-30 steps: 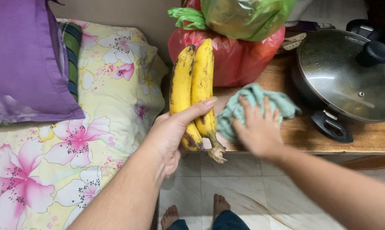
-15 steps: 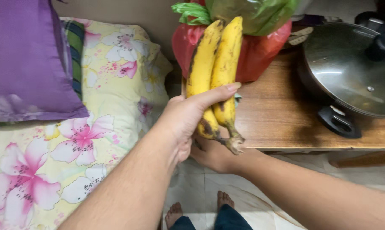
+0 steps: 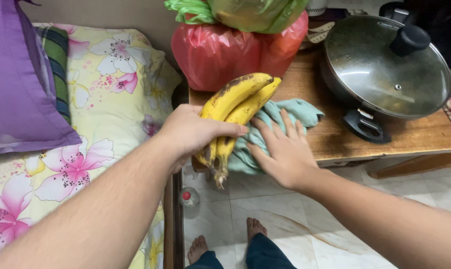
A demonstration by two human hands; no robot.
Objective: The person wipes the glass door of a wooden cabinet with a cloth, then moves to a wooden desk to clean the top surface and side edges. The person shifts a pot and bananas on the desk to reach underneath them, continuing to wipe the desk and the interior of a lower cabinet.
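My left hand (image 3: 190,132) grips two spotted yellow bananas (image 3: 235,102) by their lower half, stems pointing down over the table's near edge. The bananas lean to the right, low above a teal cloth (image 3: 280,119). My right hand (image 3: 280,149) lies flat on that cloth with fingers spread, pressing it on the near left corner of the wooden table (image 3: 415,134). Part of the cloth hangs over the table's edge under my right palm.
A red plastic bag (image 3: 220,50) with a green bag (image 3: 255,12) on top stands at the table's back left. A lidded dark pan (image 3: 390,69) sits to the right. A floral bed (image 3: 101,114) with a purple pillow (image 3: 16,84) lies left. A small bottle (image 3: 188,196) rests on the tiled floor.
The bananas have tipped from upright to leaning right, lower over the table. My right hand came up from below the edge and now lies on the teal cloth on the table.
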